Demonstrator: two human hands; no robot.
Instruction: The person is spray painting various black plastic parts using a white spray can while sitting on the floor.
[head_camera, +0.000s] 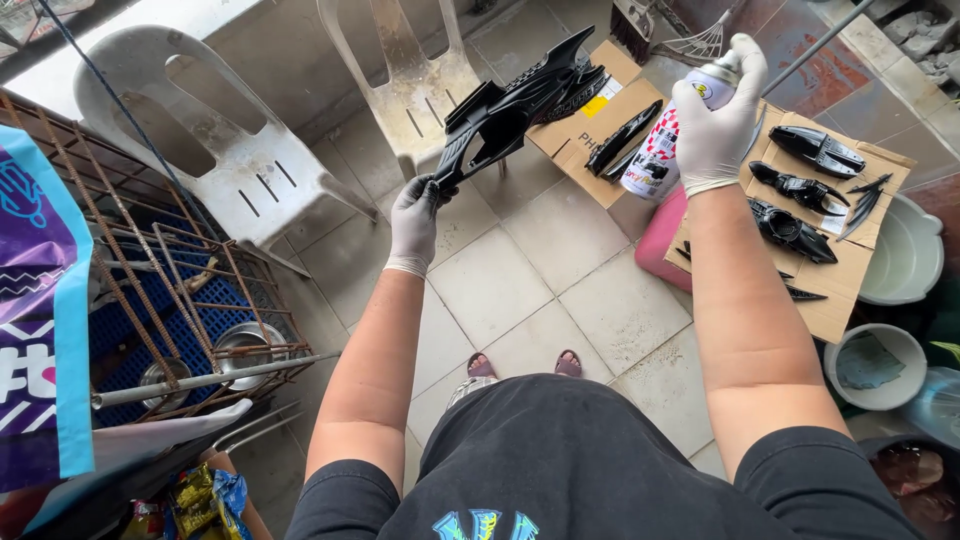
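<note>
— What is held in each hand?

— A long black plastic panel (520, 105) is gripped at its lower tip by the left hand (413, 222), gloved and closed around it, so that the part is kept up in the air over the tiled floor (520, 270). A spray can (668, 135) is clasped by the right hand (715, 125), also gloved, with a finger laid over the nozzle at the top.

— What could go wrong here?

— The panel is pinched only at one end, so it could be twisted out of the fingers or dropped onto the tiles if the grip is loosened. Whether its surface is wet cannot be told; if it is, marks could be left by the glove.

— And the can?

— The nozzle is held near the panel, yet other things are close behind it. Mist could be carried onto the white plastic chair (410, 70) just beyond the part, or onto the cardboard box (590, 125) beside it. The smaller black pieces (800, 190) laid on the flattened cardboard (835, 310) to the right could be dusted by drift as well.

— Anything underfoot?

— Sandalled toes (525, 365) are seen directly below, so drips could be caught there.
</note>
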